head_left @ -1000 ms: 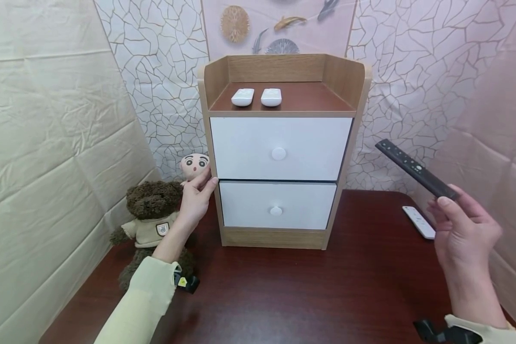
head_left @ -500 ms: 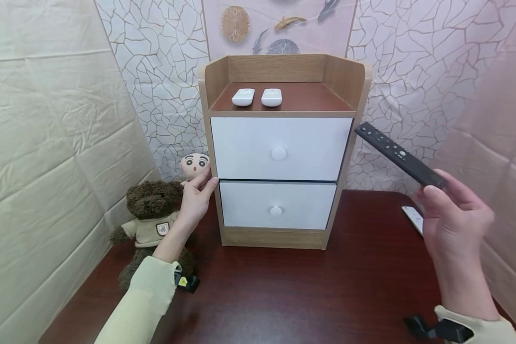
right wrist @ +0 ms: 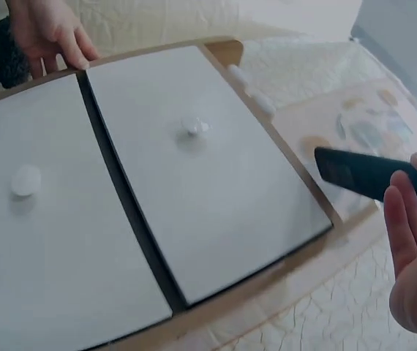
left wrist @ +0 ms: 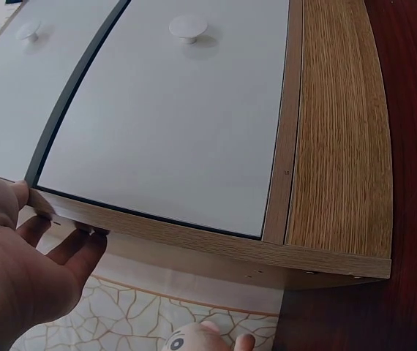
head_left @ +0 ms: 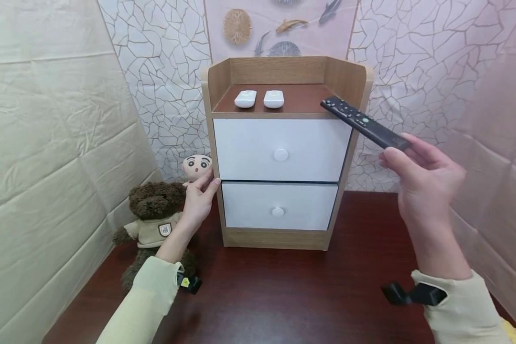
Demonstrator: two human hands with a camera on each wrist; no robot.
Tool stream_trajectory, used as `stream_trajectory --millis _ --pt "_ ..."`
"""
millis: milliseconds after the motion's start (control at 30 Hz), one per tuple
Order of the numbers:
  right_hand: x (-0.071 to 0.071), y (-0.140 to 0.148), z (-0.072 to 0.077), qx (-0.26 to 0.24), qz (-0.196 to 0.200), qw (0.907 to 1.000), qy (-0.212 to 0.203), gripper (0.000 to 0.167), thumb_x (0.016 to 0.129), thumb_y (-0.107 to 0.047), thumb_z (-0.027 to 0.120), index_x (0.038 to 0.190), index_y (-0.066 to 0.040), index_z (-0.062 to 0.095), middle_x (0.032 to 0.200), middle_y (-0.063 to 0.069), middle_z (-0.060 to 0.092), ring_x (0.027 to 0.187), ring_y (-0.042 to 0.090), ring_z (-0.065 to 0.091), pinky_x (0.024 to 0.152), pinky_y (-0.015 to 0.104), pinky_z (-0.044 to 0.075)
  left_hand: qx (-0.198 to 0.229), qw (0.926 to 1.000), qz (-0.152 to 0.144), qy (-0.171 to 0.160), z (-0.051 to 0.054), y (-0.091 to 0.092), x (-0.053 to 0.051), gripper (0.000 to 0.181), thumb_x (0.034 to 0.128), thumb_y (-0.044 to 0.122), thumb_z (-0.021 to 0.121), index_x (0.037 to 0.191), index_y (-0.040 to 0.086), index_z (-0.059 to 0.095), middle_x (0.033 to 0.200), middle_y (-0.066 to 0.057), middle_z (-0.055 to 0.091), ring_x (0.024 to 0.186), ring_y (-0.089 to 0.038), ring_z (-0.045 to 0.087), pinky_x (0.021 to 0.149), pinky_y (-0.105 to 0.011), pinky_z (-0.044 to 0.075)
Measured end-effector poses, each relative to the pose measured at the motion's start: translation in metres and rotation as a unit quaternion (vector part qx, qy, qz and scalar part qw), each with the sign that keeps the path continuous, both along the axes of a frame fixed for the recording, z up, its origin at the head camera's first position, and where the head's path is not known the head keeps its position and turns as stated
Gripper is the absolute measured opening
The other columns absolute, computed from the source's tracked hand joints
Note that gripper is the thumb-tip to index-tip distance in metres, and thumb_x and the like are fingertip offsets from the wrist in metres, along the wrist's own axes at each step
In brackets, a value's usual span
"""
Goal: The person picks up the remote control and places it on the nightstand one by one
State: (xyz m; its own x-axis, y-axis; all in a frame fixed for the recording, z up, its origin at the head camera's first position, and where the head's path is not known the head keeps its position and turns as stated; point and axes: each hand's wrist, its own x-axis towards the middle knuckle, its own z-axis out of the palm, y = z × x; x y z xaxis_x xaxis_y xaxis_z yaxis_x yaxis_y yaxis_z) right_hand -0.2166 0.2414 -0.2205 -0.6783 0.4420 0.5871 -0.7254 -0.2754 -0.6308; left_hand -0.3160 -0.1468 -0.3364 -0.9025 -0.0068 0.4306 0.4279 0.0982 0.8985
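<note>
My right hand [head_left: 430, 184] pinches the end of a black remote control [head_left: 365, 123] between thumb and fingers. The remote slants up and left, and its far tip overlaps the cabinet's upper right edge in the head view. My left hand [head_left: 199, 198] grips the left side edge of a small wooden cabinet [head_left: 275, 238]. In the left wrist view its thumb lies at the front edge, and its fingers [left wrist: 84, 252] bend against the side panel. Two white drawers with round knobs, an upper drawer [head_left: 249, 150] and a lower drawer [head_left: 249, 205], are closed.
Two white remotes stand side by side on the cabinet's top shelf, the left remote [head_left: 245, 99] and the right remote [head_left: 274, 99]. A brown teddy bear [head_left: 155, 231] and a round-faced doll [head_left: 196, 166] sit left of the cabinet on the dark red table [head_left: 284, 296].
My right hand has moved left and up with the black remote, towards the cabinet's top. The white remote on the table at right is now hidden. My left hand keeps its hold on the cabinet.
</note>
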Motion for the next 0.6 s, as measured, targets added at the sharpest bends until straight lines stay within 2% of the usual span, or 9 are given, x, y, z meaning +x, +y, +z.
stream_trajectory --millis 233,400,600 --pt "-0.020 -0.025 0.020 0.066 -0.048 0.9963 -0.029 0.036 0.076 0.006 0.087 0.111 0.006 0.077 0.092 0.016 0.076 0.071 0.024 0.072 0.075 0.025 0.063 0.000 1.0000 0.002 0.000 0.000 0.000 -0.002 0.053 0.1077 0.011 0.056 0.157 0.002 0.037 0.156 -0.020 0.042 0.143 -0.030 0.044 0.115 -0.037 0.041" --pt "-0.029 -0.038 0.034 0.113 -0.092 0.9868 -0.071 0.036 0.076 -0.003 0.088 0.111 0.000 0.079 0.088 0.009 0.076 0.072 0.018 0.073 0.075 0.021 0.061 0.001 1.0000 0.002 0.005 -0.001 0.002 -0.003 0.052 0.1072 0.009 0.056 0.156 0.001 0.039 0.155 -0.020 0.043 0.141 -0.031 0.046 0.113 -0.035 0.044" --pt "-0.042 -0.053 0.050 0.164 -0.112 0.9747 -0.102 0.039 0.078 -0.009 0.089 0.114 -0.001 0.077 0.090 0.006 0.076 0.072 0.014 0.074 0.076 0.020 0.061 -0.002 0.9999 0.009 0.009 -0.001 0.001 -0.003 0.052 0.1073 0.010 0.056 0.156 0.002 0.039 0.155 -0.020 0.044 0.141 -0.030 0.046 0.113 -0.035 0.044"
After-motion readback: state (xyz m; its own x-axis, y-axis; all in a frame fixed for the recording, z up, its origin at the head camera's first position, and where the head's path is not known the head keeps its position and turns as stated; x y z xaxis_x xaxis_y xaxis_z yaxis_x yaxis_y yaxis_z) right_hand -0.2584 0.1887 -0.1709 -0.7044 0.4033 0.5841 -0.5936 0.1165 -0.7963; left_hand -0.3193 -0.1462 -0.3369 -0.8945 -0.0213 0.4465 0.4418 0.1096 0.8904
